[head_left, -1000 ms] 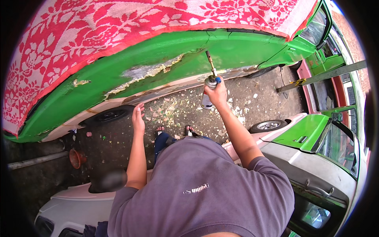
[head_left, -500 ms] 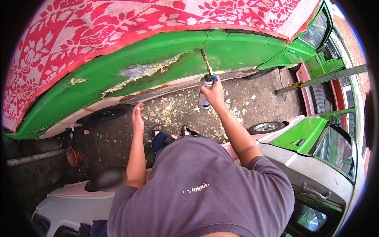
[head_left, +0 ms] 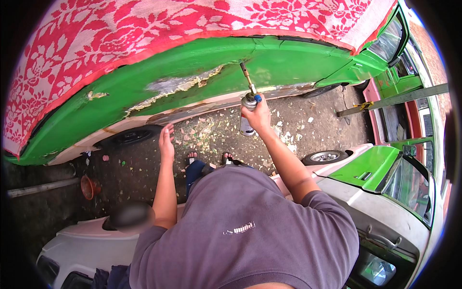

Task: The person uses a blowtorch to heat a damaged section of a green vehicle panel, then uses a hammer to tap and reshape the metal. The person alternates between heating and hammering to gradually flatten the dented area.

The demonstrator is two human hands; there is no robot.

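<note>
My right hand (head_left: 258, 115) grips a gas blowtorch (head_left: 247, 122), a canister with a brass nozzle and a blue knob. Its dark tip points up at the green side panel (head_left: 274, 62) of a vehicle; no flame can be made out. Left of the tip, the paint has peeled away in a ragged patch (head_left: 178, 86) of bare grey metal and yellowish filler. My left hand (head_left: 166, 141) is held in the air near the vehicle's lower edge, holding nothing, fingers extended.
A red and pink floral cloth (head_left: 163, 24) covers the vehicle's upper part. Paint flakes (head_left: 207, 132) litter the ground. A reddish-brown pot (head_left: 88, 187) lies at left. Behind me stands a white and green vehicle (head_left: 385, 202); a metal beam (head_left: 394, 100) juts in at right.
The blowtorch in my right hand has shifted slightly left, its tip now closer to the peeled patch. My left hand has hardly moved.
</note>
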